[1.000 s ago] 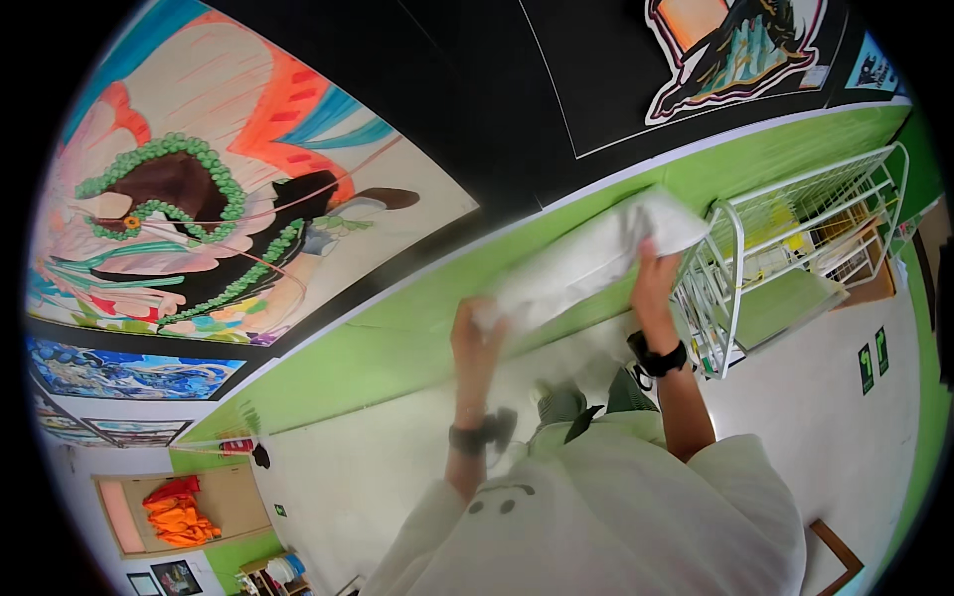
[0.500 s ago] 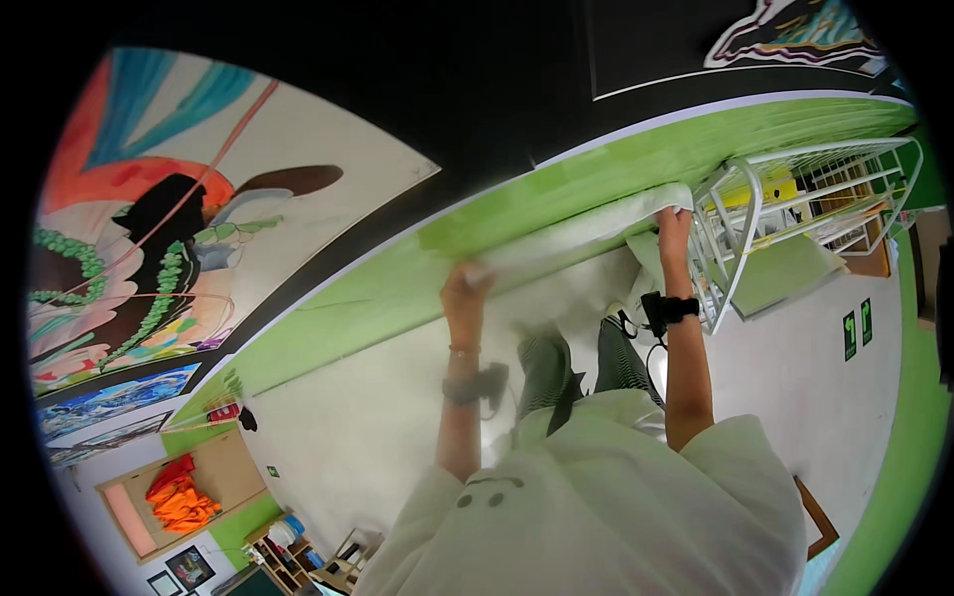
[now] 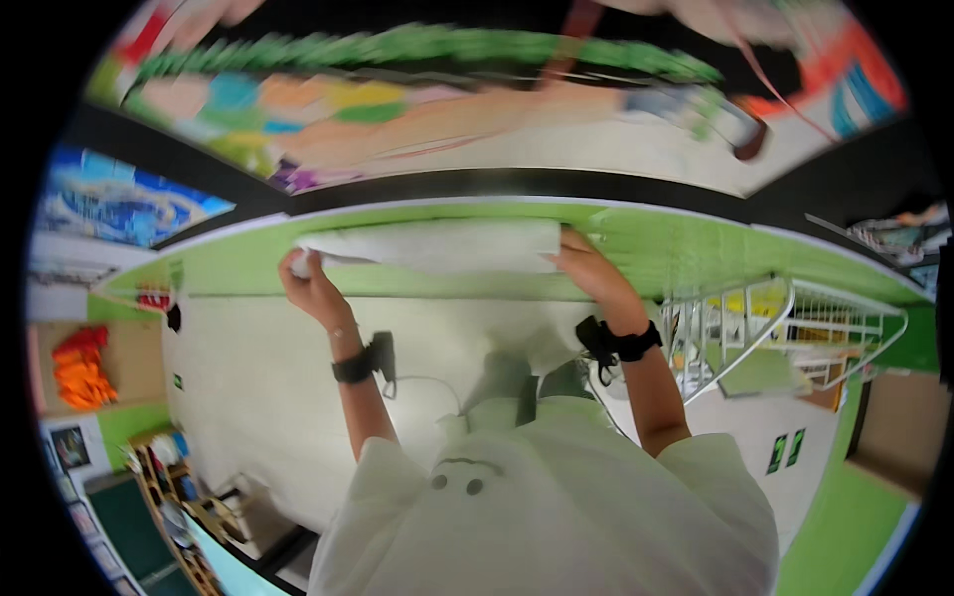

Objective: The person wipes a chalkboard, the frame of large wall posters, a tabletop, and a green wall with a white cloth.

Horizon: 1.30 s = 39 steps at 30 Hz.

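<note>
A long white strip, which looks like a folded cloth [image 3: 447, 244], is stretched level in front of the green lower wall [image 3: 646, 238]. Its left end is pinched in my left hand [image 3: 314, 290], with the fingers closed. My right hand [image 3: 588, 266] grips the other end, though the cloth and the back of the hand partly hide those fingers. Whether the cloth touches the wall, I cannot tell. Each of my wrists wears a black strap with a small device.
At right by the wall stands a white wire rack [image 3: 735, 328] holding papers and other items. Above the green wall hangs a large colourful painting [image 3: 447, 119]. Shelves and a chair [image 3: 248, 517] are at lower left; an orange cloth [image 3: 83, 370] hangs at far left.
My view has turned, and the rack now lies farther from my right hand. Both hands have moved left along the wall with the cloth, which now runs level instead of slanting.
</note>
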### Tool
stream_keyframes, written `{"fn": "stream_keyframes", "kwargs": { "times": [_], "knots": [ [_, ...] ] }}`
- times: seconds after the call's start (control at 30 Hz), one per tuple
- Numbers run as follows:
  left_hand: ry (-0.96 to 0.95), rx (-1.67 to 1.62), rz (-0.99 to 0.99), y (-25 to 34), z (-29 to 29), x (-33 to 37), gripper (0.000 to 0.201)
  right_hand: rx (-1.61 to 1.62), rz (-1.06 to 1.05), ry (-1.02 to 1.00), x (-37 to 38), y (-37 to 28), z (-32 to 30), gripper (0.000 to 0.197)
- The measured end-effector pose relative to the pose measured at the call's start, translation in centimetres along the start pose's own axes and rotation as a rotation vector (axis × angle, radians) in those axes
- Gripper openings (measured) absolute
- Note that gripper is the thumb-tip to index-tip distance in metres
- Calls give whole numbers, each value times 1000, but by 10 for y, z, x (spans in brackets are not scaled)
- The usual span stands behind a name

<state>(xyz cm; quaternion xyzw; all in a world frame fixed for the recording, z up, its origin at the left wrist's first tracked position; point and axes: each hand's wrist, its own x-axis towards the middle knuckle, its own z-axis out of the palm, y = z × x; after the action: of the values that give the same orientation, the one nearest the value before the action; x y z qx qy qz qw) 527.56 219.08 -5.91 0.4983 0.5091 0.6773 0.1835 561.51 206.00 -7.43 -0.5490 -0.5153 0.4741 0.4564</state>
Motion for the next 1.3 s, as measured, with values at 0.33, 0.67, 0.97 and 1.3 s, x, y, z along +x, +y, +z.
{"fn": "stream_keyframes", "kwargs": {
  "times": [0.33, 0.67, 0.97, 1.3],
  "knots": [
    [117, 245, -131, -183, -42, 51, 18, 34, -9, -92, 98, -4, 177, 23],
    [-956, 996, 3, -426, 2, -209, 30, -424, -51, -61, 40, 159, 104, 21],
    [-1403, 279, 383, -217, 186, -421, 25, -584, 413, 463, -113, 158, -139, 26],
    [-1374, -589, -494, 48, 322, -521, 49, -285, -92, 1079, -182, -10, -279, 33]
  ]
}}
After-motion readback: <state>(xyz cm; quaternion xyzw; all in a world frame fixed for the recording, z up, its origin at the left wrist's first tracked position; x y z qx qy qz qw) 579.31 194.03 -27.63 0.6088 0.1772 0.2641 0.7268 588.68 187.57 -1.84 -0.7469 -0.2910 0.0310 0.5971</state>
